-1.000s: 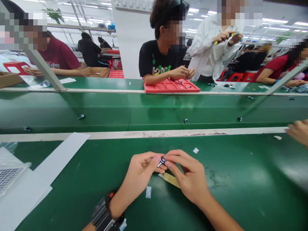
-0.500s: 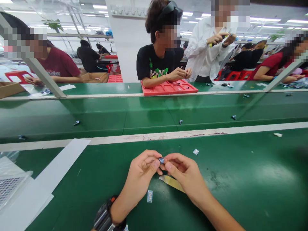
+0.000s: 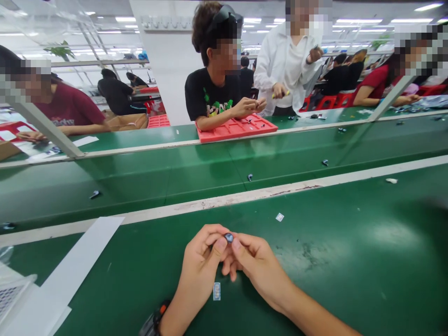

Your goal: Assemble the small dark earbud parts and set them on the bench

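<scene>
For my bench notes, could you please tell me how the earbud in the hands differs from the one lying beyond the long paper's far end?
The held earbud is pinched between the left hand and right hand; the lying earbud is touched by no hand. The held earbud shows mainly its rounded end, whereas the lying earbud shows its stem too. Both look dark and shiny.

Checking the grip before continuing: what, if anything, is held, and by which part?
A small dark shiny piece, held by its edges between the left hand and right hand.
</scene>
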A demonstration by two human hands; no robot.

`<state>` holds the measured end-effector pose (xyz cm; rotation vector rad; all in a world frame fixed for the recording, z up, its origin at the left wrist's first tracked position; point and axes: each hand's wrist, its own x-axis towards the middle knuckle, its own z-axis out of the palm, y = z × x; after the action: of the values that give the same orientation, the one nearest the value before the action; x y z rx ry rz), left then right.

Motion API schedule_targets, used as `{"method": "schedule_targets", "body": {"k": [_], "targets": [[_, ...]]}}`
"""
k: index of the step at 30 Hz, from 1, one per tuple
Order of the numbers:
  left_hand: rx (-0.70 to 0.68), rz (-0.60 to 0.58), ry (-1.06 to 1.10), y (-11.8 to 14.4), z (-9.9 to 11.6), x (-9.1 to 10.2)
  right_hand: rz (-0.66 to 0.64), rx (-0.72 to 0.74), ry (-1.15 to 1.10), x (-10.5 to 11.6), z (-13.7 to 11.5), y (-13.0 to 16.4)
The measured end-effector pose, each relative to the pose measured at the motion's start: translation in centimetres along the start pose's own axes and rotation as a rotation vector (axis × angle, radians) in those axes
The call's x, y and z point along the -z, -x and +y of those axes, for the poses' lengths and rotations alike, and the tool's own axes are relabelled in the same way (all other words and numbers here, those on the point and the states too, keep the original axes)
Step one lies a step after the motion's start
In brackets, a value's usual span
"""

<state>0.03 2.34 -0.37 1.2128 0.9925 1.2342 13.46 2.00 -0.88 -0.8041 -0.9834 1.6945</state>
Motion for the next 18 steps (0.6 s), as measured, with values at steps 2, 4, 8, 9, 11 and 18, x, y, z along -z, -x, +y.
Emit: {"method": "schedule_targets", "body": {"k": [2, 4, 8, 9, 11, 18], "targets": [[0.016, -0.009, 0.031, 0.1, 0.0, -0.2, 0.035, 0.014, 0.025, -0.1, 0.2, 0.0], [0.006, -0.004, 0.044, 0.2, 0.0, -0.3, 0.060, 0.024, 0.048, -0.1, 0.3, 0.0], [-0.049, 0.031, 0.023, 0.0, 0.3, -0.4, 0.089, 0.041, 0.089, 0.2, -0.1, -0.1], [-0.057, 0.043, 0.004, 0.0, 0.5, -0.4, 0.096, 0.050, 0.109, 0.3, -0.3, -0.1], [-0.069, 0.057, -0.040, 0.0, 0.7, -0.3, 0.112, 0.074, 0.157, 0.5, -0.5, 0.0], [0.006, 0.131, -0.107, 0.0, 1.4, -0.1, 0.101, 0.111, 0.339, 0.7, -0.8, 0.6]]}}
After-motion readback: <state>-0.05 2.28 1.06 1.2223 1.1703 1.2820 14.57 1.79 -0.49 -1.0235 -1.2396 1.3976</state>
